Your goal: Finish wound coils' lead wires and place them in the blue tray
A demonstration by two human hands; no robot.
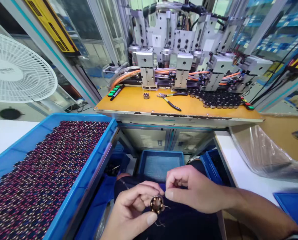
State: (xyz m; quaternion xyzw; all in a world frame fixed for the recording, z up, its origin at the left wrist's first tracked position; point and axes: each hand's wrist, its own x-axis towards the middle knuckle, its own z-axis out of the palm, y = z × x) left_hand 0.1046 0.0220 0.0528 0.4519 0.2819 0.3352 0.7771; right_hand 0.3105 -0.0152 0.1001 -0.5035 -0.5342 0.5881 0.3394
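Observation:
My left hand (131,208) grips a small round wound coil part (156,204), copper windings around a centre hole, held between thumb and fingers low in the view. My right hand (192,190) is pinched just above and to the right of the part, its fingertips closed on what looks like a thin wire lead from it; the wire is too fine to be sure. Both hands hover over my lap, in front of a small blue bin (161,165).
A large blue tray (88,160) full of similar dark coil parts lies at the left. Ahead, an orange bench (138,101) carries pliers (170,99), a row of dark parts (219,99) and a multi-head machine (179,43). A fan (16,68) stands left; a plastic bag (264,150) right.

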